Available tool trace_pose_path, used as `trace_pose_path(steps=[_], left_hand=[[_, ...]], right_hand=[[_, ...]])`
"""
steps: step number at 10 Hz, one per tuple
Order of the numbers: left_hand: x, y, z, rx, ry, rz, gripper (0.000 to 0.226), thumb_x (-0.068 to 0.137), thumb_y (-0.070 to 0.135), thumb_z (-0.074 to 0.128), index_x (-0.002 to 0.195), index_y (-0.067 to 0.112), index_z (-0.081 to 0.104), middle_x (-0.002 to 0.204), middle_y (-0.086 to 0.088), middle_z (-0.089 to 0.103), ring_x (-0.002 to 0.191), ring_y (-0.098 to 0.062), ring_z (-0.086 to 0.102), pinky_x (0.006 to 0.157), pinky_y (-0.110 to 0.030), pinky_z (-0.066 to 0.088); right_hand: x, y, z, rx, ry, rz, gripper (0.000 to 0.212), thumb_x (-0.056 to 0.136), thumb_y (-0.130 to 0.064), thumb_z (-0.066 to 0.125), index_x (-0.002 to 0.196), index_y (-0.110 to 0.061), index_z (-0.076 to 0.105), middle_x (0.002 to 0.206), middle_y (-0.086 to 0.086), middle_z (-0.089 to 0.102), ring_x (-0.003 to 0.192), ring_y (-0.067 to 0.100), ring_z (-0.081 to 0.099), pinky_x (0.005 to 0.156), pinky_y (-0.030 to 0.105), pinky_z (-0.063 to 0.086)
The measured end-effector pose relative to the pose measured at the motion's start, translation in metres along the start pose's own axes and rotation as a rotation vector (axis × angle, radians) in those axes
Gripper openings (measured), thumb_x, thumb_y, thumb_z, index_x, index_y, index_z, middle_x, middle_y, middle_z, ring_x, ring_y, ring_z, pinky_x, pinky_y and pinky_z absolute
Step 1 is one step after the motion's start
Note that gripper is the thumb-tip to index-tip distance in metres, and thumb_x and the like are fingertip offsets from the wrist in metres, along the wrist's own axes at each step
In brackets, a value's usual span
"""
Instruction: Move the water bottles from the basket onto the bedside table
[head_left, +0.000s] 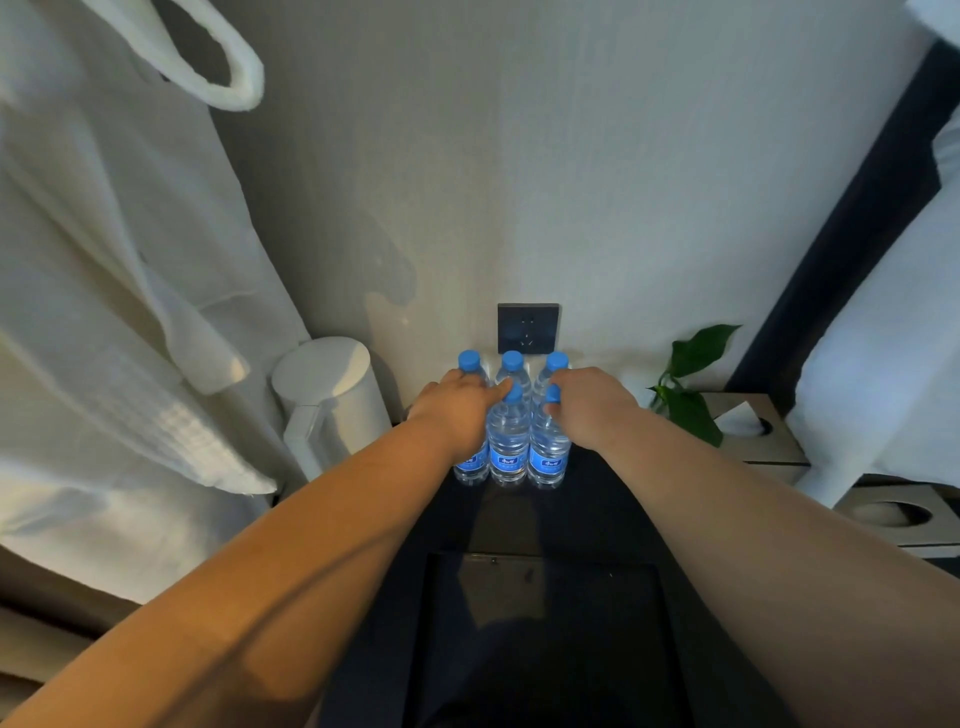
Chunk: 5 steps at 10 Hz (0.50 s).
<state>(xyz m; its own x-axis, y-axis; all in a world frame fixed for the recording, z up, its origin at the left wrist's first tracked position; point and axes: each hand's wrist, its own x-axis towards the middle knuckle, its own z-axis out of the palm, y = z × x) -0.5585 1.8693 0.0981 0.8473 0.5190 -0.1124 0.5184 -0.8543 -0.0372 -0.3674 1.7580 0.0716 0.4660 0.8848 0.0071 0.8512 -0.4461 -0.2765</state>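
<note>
Several clear water bottles with blue caps and blue labels stand in two rows at the back of the dark bedside table (597, 514), near the wall. The back row's caps show behind my fingers, the middle one being (512, 360). My left hand (457, 410) lies over the top of the front left bottle (472, 463) and hides its cap; a fingertip touches the front middle bottle (509, 441). My right hand (592, 410) wraps the neck of the front right bottle (548, 454). No basket is in view.
A white kettle (332, 395) stands left of the bottles, with a white bathrobe (119, 291) hanging beside it. A dark wall socket (528, 327) sits behind the bottles. At the right are a green plant (691, 395), two tissue boxes (758, 436) and white bedding (883, 374).
</note>
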Motion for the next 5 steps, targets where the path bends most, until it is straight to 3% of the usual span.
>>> trace_pose_path(steps=[2,4,5], left_hand=[[-0.001,0.001,0.000,-0.018,0.012,0.001,0.084,0.092,0.014,0.063,0.161,0.037,0.022,0.156,-0.004,0.045,0.141,-0.030,0.038,0.109,-0.049,0.044],[-0.004,0.000,0.006,-0.049,0.060,0.017,0.079,0.095,0.022,0.060,0.162,0.035,0.021,0.162,-0.003,0.037,0.147,-0.029,0.031,0.115,-0.048,0.038],[-0.009,0.001,0.004,-0.122,0.084,0.016,0.079,0.097,0.032,0.059,0.163,0.034,0.017,0.166,-0.005,0.029,0.150,-0.029,0.025,0.118,-0.046,0.033]], right_hand=[[-0.004,-0.002,-0.003,-0.007,-0.031,0.007,0.041,0.098,-0.038,0.063,0.135,-0.021,0.056,0.115,0.008,0.066,0.084,0.019,0.052,0.071,0.033,0.041],[-0.026,-0.005,0.000,0.055,0.008,0.035,0.071,0.096,-0.044,0.065,0.153,-0.018,0.032,0.117,0.011,0.066,0.099,0.029,0.065,0.072,0.037,0.047],[-0.041,0.001,0.002,0.067,-0.026,0.068,0.062,0.096,-0.048,0.060,0.144,-0.017,0.037,0.110,0.007,0.066,0.090,0.024,0.061,0.067,0.035,0.044]])
